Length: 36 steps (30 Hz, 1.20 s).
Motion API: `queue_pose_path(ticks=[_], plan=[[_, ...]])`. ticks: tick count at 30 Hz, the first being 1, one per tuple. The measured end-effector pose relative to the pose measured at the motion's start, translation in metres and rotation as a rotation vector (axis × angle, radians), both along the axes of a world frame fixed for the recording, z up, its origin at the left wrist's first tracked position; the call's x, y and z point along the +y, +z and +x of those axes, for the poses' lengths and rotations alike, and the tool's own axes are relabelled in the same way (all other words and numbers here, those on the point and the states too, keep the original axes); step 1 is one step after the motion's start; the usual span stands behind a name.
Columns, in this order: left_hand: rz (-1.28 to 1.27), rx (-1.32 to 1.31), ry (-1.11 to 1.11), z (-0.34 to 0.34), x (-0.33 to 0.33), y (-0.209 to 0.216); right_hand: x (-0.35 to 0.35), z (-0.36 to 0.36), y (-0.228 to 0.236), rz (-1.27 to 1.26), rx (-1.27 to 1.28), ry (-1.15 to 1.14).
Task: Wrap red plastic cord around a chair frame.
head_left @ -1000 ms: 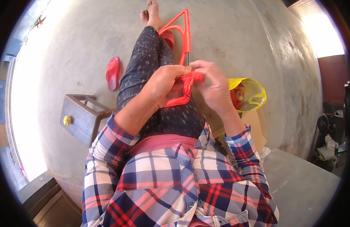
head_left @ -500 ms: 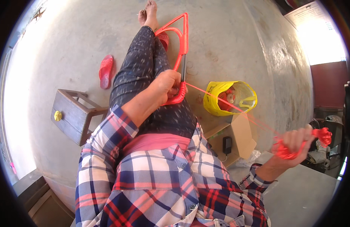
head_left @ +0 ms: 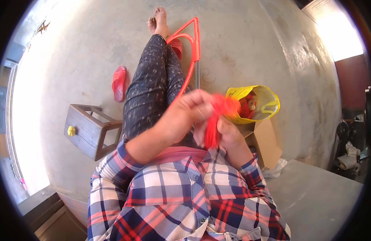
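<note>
My left hand [head_left: 189, 110] is closed, its fingertips at the upper part of a blurred bundle of red cord [head_left: 212, 134]. My right hand [head_left: 230, 136] has come close beside it, thumb and fingers around the lower part of the bundle. Beneath my left hand runs a red curved frame [head_left: 196, 40] with a triangular far end and a dark metal rod [head_left: 197, 74]; it lies along my legs. The frame's near, cord-wrapped end is hidden behind my hands.
A yellow bag [head_left: 233, 94] with red things inside stands to the right, beside an open cardboard box [head_left: 267, 140]. At left are a wooden stool [head_left: 87, 130] with a small yellow object [head_left: 71, 131] on it and a red slipper [head_left: 118, 83].
My right hand has swung in from the far right with the cord bundle, up to my left hand. The stretched strand no longer shows. My left hand has shifted from the wrapped frame toward the bundle.
</note>
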<state>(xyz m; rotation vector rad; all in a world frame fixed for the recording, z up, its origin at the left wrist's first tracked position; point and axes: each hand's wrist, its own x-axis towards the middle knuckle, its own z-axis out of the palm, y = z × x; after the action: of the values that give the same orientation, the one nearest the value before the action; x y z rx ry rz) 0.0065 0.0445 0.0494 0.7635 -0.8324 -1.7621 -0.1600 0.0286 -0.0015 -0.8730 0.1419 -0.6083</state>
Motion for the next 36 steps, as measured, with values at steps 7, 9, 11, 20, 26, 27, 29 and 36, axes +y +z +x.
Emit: queue_pose_path(ticks=[7, 9, 11, 20, 26, 27, 29, 36], plan=[[-0.133, -0.167, 0.278, 0.07, -0.042, -0.014, -0.086, -0.035, -0.009, 0.326, 0.059, -0.238], [-0.305, -0.559, 0.299, 0.075, -0.052, -0.032, -0.097, -0.03, -0.013, 0.212, 0.164, -0.359], [-0.751, -1.242, 0.011, 0.076, -0.058, -0.05, -0.098, -0.007, -0.017, -0.341, 0.894, -0.427], [-0.396, -1.039, 0.449, 0.043, -0.062, -0.077, -0.094, -0.029, -0.01, -0.297, 0.659, -0.554], [0.345, -0.311, 0.19, 0.012, -0.06, -0.078, -0.079, -0.143, 0.048, 0.026, -0.178, -0.598], [0.343, -0.307, 0.193, 0.011, -0.059, -0.08, -0.08, -0.165, 0.049, 0.017, -0.235, -0.602], [0.324, -0.304, 0.268, 0.009, -0.056, -0.088, -0.078, -0.199, 0.045, 0.038, -0.185, -0.811], [0.342, -0.234, 0.24, 0.008, -0.04, -0.085, -0.057, -0.084, -0.025, 0.028, 0.331, -0.907]])
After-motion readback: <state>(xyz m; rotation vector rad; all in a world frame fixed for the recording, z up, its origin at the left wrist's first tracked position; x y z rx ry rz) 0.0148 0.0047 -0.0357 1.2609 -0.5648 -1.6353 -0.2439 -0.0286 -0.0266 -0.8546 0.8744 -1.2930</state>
